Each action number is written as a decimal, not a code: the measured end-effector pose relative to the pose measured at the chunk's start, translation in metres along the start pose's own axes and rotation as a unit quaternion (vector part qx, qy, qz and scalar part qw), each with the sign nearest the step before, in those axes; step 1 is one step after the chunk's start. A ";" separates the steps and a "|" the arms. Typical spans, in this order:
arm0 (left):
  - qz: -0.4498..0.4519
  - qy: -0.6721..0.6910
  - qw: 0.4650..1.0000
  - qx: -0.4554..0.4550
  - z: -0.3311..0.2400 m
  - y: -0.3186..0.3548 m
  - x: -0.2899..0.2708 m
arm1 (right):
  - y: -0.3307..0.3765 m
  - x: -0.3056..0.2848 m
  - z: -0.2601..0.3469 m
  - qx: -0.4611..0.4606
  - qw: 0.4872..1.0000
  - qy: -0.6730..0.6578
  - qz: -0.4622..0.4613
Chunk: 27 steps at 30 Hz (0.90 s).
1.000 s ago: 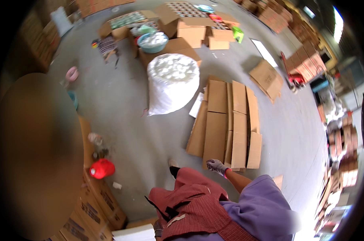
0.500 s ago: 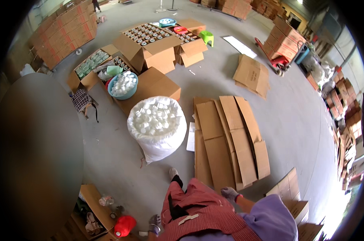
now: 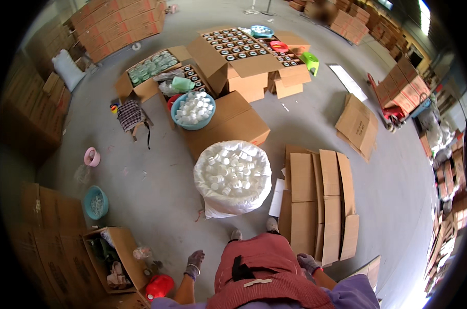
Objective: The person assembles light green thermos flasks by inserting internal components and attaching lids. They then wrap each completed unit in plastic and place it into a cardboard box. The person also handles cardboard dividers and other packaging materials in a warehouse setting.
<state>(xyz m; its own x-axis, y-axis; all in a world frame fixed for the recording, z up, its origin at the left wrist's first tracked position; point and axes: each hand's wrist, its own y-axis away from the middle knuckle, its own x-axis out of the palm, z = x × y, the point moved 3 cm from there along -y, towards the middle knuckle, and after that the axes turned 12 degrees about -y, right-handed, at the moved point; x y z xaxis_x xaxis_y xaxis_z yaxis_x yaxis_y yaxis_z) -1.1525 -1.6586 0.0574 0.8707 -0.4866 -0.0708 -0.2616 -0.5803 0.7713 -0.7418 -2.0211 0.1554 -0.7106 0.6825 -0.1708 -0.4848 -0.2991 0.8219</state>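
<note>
My left hand (image 3: 194, 263), in a grey glove, hangs at my left side above the floor, open and holding nothing. At my right side hangs my right hand (image 3: 308, 262), also gloved and empty, its fingers loosely apart, near the lower end of the flattened cardboard boxes (image 3: 302, 221). Ahead of my feet stands a white sack (image 3: 228, 206), its mouth open and full of white caps (image 3: 231, 172). Beyond it a blue basin (image 3: 205, 122) heaped with white caps rests by a closed carton (image 3: 233, 121). Neither hand touches these things.
Open cartons (image 3: 254, 67) of jars stand farther off, beside a green stool (image 3: 309, 62). At left are a plaid-covered stool (image 3: 130, 116), a blue bowl (image 3: 96, 203), an open box (image 3: 128, 252) and a red container (image 3: 160, 286). A loaded pallet jack (image 3: 393, 114) is at far right.
My view has swung left, so the sack and cartons appear farther right. The large blurred shape at left is gone, uncovering bowls and stacked boxes. My left hand has moved outward from my side.
</note>
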 end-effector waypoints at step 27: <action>-0.157 -0.416 0.893 0.077 -0.004 0.027 -0.010 | -0.191 0.097 0.169 -0.004 0.994 0.034 0.102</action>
<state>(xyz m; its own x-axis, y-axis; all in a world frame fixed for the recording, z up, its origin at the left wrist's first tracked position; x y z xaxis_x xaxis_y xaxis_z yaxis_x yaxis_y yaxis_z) -1.1669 -1.6665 0.0820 0.3181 -0.5637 -0.7623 -0.1683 -0.8249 0.5397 -0.6321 -1.7856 0.0737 -0.8272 0.5607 -0.0370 -0.3305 -0.4321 0.8391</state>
